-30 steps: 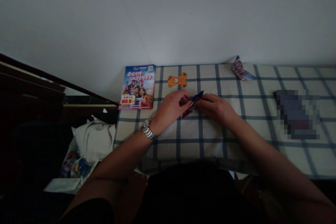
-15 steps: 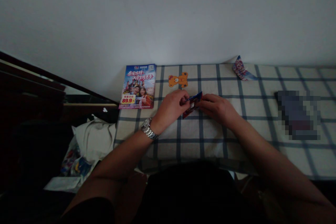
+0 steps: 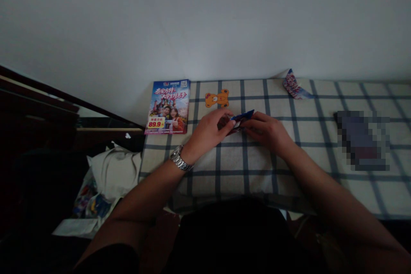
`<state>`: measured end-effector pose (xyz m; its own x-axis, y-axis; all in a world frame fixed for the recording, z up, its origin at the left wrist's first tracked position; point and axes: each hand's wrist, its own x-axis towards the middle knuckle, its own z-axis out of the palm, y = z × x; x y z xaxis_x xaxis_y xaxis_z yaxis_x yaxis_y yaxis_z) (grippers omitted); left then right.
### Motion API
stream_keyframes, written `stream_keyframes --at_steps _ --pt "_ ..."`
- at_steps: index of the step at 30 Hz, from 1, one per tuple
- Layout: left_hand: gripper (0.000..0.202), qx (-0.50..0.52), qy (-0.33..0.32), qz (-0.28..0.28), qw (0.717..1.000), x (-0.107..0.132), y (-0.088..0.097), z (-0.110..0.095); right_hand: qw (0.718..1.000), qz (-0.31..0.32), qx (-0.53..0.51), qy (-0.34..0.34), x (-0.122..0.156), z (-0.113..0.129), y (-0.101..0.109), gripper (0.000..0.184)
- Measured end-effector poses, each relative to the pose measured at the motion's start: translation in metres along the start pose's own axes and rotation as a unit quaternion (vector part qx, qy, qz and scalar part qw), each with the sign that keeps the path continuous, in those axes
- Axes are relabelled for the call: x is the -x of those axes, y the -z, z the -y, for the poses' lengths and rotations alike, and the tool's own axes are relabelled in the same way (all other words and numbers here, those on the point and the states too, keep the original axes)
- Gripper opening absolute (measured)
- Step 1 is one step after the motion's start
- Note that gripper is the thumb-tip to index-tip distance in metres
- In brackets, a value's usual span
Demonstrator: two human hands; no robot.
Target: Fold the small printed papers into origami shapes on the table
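A small folded paper flyer (image 3: 244,115), blue and dark red, is held between my two hands above the checked tablecloth (image 3: 229,175). My left hand (image 3: 210,130), with a metal watch (image 3: 180,158) on its wrist, pinches the flyer's left side, thumb on the near face. On the other side, the fingers of my right hand (image 3: 269,132) are closed on its right end. Fingers cover much of the flyer's lower part. Left of my hands lies a stack of printed flyers (image 3: 168,107). An orange bear figure (image 3: 217,99) lies just beyond my left hand.
Against the wall at the back stands another folded flyer (image 3: 293,85), partly upright. A dark, pixelated flat object (image 3: 361,139) lies to the right. Below the table's left edge sit a whitish bag (image 3: 117,171) and colourful packages.
The flyer has tilted in my hands, its blue upper edge now turned up and more visible. My right fingers have shifted slightly along it. The view has moved a little.
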<state>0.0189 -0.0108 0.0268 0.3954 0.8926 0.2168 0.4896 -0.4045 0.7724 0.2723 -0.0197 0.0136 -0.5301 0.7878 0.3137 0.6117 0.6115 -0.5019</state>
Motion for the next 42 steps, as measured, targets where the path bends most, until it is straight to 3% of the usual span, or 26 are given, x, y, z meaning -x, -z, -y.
stream_keyframes --at_steps 5,9,11,18,27,35,42 --pt "0.036 0.001 -0.054 0.006 0.999 0.001 0.003 -0.002 0.998 -0.042 -0.025 -0.035 0.000 -0.003 0.000 0.014" --pt "0.015 -0.037 -0.082 0.019 0.996 -0.001 0.005 0.000 0.997 -0.049 -0.033 -0.047 -0.001 -0.002 0.001 0.014" --pt "0.006 -0.034 -0.080 0.021 0.996 -0.002 0.005 0.002 0.997 -0.045 -0.034 -0.047 -0.001 0.000 0.002 0.017" --pt "0.006 -0.021 -0.064 0.013 0.998 -0.002 0.005 0.009 0.997 -0.032 -0.034 -0.064 -0.001 0.003 0.005 0.032" --pt "0.015 -0.053 -0.060 0.026 0.997 -0.003 0.006 0.013 0.990 -0.132 0.009 -0.056 -0.001 -0.003 0.011 0.024" --pt "0.022 -0.048 -0.042 0.018 0.998 -0.002 0.005 0.014 0.996 -0.081 -0.024 -0.028 -0.001 -0.014 0.008 0.016" --pt "0.008 -0.054 -0.049 0.033 0.997 -0.003 0.007 0.019 0.995 -0.071 -0.048 -0.050 -0.001 -0.016 0.008 0.015"
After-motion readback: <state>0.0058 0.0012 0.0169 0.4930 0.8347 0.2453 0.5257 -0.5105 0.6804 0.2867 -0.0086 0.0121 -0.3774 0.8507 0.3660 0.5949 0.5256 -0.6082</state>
